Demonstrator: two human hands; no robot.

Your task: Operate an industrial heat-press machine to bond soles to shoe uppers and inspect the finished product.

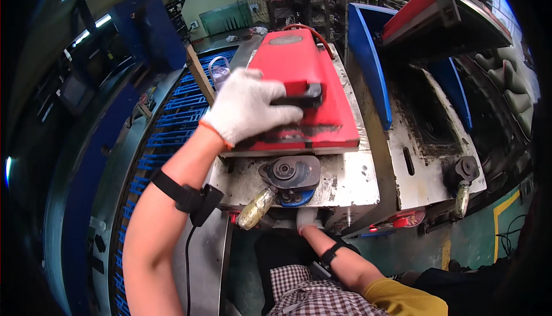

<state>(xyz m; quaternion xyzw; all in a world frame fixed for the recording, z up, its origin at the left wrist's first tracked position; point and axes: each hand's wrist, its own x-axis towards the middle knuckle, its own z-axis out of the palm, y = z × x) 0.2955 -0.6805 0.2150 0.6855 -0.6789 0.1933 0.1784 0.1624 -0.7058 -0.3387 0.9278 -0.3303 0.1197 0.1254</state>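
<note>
Two hands (pixel 247 108), red cover (pixel 287 66), jutting wrapped lever (pixel 256 208), blue bars (pixel 183 102) left

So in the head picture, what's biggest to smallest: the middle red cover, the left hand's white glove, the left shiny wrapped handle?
1. Middle red cover
2. Left hand's white glove
3. Left shiny wrapped handle

A: Floor (pixel 471 250)?
B: Green, yellow line (pixel 497 230) at right.
A: Light?
B: Bright strip lights (pixel 103 21), upper left; surroundings dark.
A: Back?
B: Crowded racks (pixel 340 2), centre; pale yellowish panel (pixel 221 2) left of them.
</note>
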